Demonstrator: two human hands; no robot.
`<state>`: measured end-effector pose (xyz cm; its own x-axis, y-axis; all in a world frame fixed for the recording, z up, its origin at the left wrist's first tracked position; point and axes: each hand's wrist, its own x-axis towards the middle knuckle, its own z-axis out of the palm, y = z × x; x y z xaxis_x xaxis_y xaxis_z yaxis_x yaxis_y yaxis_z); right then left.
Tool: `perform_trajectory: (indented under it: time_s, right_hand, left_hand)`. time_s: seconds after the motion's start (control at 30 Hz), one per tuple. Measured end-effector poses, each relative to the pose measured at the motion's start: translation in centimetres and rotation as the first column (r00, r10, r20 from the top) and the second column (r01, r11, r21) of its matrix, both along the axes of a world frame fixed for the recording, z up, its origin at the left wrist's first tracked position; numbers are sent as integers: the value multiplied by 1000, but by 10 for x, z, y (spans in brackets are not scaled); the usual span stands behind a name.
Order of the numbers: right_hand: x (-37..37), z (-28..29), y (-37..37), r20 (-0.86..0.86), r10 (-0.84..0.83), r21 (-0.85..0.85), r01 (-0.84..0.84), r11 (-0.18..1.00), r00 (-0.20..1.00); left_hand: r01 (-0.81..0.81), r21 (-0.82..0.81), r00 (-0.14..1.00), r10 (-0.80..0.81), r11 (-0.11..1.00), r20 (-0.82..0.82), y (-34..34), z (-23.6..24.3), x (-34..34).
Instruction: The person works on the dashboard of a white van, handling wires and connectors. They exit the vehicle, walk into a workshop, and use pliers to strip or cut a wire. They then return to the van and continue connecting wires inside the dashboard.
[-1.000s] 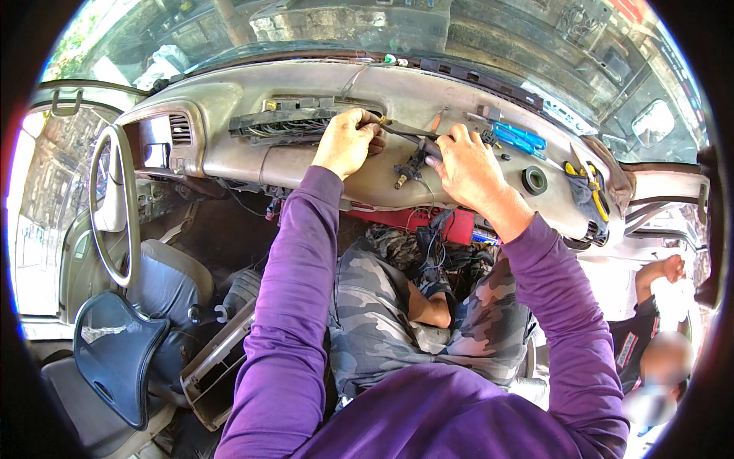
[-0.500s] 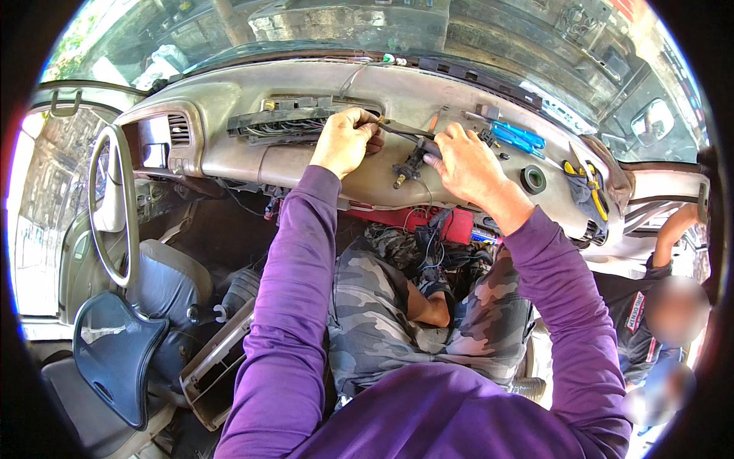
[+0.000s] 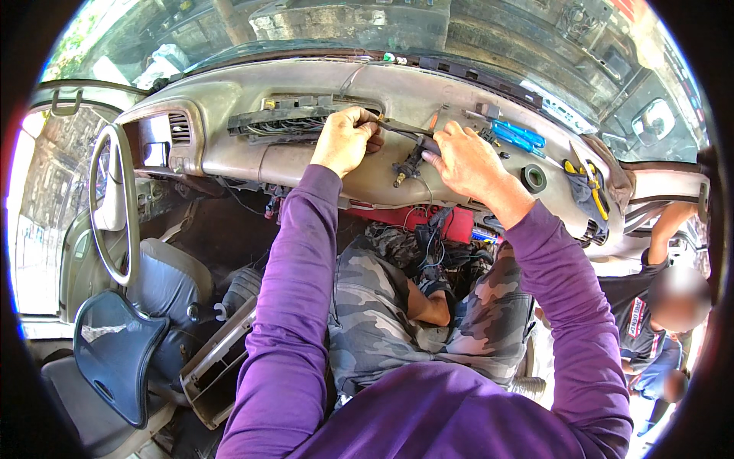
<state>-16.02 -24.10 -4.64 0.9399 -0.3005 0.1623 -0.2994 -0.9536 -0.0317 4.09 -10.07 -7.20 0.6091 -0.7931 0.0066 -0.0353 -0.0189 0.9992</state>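
Above the dashboard, my left hand (image 3: pixel 345 141) pinches one end of a dark, taped-looking cable (image 3: pixel 407 128) that spans to the right. My right hand (image 3: pixel 468 161) is closed around the cable's other end, together with a dark cylindrical piece (image 3: pixel 429 144) under the thumb. Just below that hand lies a dark connector piece with a brass-coloured tip (image 3: pixel 402 177) on the dash. Left of my left hand, a long black connector housing with wires (image 3: pixel 279 122) lies by an opening in the dash top. Fingertips of both hands partly cover what they grip.
Blue-handled tools (image 3: pixel 516 138), a black tape roll (image 3: pixel 534 178) and yellow-black pliers (image 3: pixel 595 193) lie on the dashboard's right side. The steering wheel (image 3: pixel 131 206) stands at left. Loose wires (image 3: pixel 432 245) hang below the dash. Another person (image 3: pixel 634 314) is outside at right.
My hands keep nearly the same hold and place; the right hand has shifted very slightly. The person outside at right has moved a little.
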Motion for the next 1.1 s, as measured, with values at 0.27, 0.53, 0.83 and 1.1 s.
perform_trajectory:
  time_s: [0.27, 0.53, 0.83, 1.1]
  right_hand:
    - [2, -1, 6, -3, -29, 79, 30, 996, 1000]
    - [-6, 6, 24, 28, -104, -15, 104, 994, 994]
    - [-5, 4, 59, 38, -244, -4, 244, 970, 969]
    - [0, 6, 60, 23, -268, 37, 267, 963, 963]
  left_hand:
    - [19, -11, 1000, -19, 1000, 25, 0, -6, 4]
    - [-66, 20, 978, 61, 998, 199, -3, -12, 0]
    - [-131, 42, 940, 110, 991, 324, -1, -6, -12]
    - [-148, 53, 928, 120, 988, 352, -2, -1, -14]
